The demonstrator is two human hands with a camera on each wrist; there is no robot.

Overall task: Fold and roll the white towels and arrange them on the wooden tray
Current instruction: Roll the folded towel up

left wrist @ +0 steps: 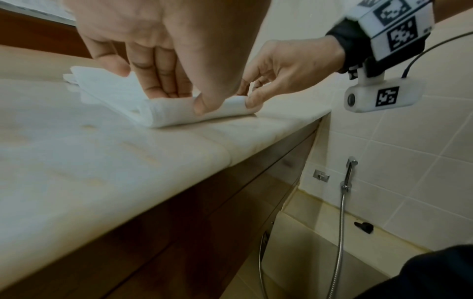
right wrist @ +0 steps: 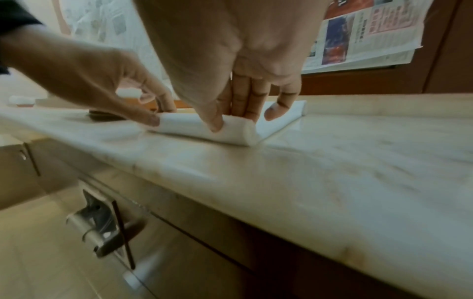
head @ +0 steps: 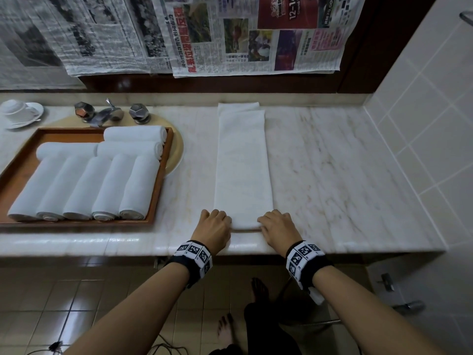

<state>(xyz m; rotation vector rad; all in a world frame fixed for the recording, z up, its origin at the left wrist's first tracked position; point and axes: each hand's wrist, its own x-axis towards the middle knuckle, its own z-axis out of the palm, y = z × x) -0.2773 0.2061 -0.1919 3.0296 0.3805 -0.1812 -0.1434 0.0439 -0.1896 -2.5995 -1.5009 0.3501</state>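
Both forearms are reaching forward over the worktop's (head: pixel 332 175) near edge, wrists level and palms facing down. The left hand (head: pixel 213 228) is sitting on the left end of a small roll formed at the near end of the towel (head: pixel 242 162), and the right hand (head: pixel 277 226) is sitting on the right end. In the left wrist view, the left hand's fingers (left wrist: pixel 163 81) are lying curved over the top of the roll while the thumb is pressing its near side, so the roll is being pinched between them. In the right wrist view, the right hand's fingers (right wrist: pixel 249 97) are doing the same, pointing down onto the roll with the thumb tucked against its near face. Neither hand is flat; both are curling round the cloth.

The towel is lying as a long folded strip on the worktop, running from close to the near edge straight to the back edge, about midway along the worktop. Only the near end is rolled; the rest is lying flat.

The tray (head: pixel 158 175) is sitting toward the left end of the worktop, well apart from the hands. It is holding rolled towels (head: pixel 84 185): five side by side along its near side and three more lying crosswise behind them. A tap (head: pixel 107 114) is standing behind the tray, and a cup (head: pixel 16 110) is sitting overturned on a saucer at the back left corner.
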